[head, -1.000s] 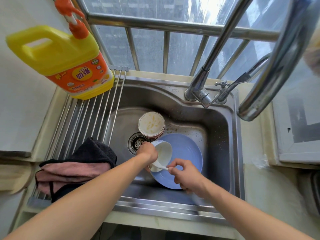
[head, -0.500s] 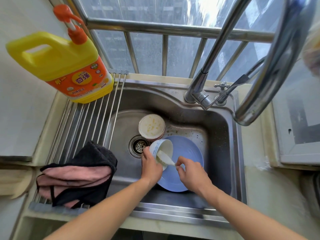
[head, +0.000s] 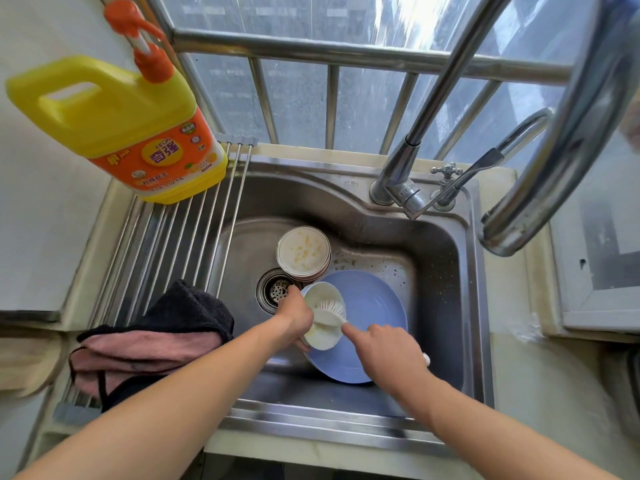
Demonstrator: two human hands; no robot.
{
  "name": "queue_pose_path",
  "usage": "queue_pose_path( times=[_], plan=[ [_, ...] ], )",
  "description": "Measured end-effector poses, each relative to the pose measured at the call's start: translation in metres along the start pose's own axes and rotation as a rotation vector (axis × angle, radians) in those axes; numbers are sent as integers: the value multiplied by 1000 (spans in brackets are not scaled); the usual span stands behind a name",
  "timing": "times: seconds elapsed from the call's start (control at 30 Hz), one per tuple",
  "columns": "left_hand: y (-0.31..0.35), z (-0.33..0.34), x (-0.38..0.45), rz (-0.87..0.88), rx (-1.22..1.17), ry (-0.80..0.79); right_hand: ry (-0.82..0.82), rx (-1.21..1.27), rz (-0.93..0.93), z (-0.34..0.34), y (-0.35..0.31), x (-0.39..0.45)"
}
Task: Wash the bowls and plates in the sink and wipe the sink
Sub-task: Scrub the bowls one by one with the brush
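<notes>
Gripping a white bowl (head: 321, 320) by its outer wall, left hand (head: 297, 315) fingers curled round it, above the blue plate (head: 367, 327) in the sink (head: 446, 271). Scrubbing inside that bowl with a white brush (head: 330, 311), handle clasped in right hand (head: 388, 351) fingers. Just beyond the left fingertips: 1 soiled bowl stack (head: 303, 252).

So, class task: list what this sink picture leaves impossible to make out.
- Head view: the left hand hides the near side of the small white bowl.
- Right hand hides most of the white brush handle.
- Stacked cream bowls: count unclear, the top one covers them.
- Steel tap: blurred, cut off above.
</notes>
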State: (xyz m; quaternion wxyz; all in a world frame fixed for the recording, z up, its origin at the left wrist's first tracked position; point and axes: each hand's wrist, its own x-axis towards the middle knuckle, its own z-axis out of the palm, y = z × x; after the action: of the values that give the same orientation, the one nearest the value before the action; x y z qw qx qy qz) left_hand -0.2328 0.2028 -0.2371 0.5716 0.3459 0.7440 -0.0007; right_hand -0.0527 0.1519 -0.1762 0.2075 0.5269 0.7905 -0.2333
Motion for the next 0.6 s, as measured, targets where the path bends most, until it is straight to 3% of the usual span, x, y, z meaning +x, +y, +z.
queue_pose_path(
  times=[0.1, 0.23, 0.3, 0.4, 0.47, 0.53, 0.6],
  plan=[
    [2, -1, -2, 25, -13, 23, -36, 444, 141, 2, -10, 0],
    [-2, -7, 7, 109, 109, 68, -320, 1114, 401, -14, 0, 18],
    [-1, -7, 5, 145, 159, 46, -301, 1009, 399, -17, 10, 24],
    [2, -6, 0, 218, 259, 27, -61, 226, 132, -16, 19, 23],
    [1, -6, 2, 247, 261, 31, -27, -80, -2, -12, 15, 19],
    [0, -6, 3, 264, 249, 25, -18, -18, 11, -6, 7, 13],
    [0, -7, 2, 278, 260, 20, -12, 462, 152, 6, -4, 6]
  ],
)
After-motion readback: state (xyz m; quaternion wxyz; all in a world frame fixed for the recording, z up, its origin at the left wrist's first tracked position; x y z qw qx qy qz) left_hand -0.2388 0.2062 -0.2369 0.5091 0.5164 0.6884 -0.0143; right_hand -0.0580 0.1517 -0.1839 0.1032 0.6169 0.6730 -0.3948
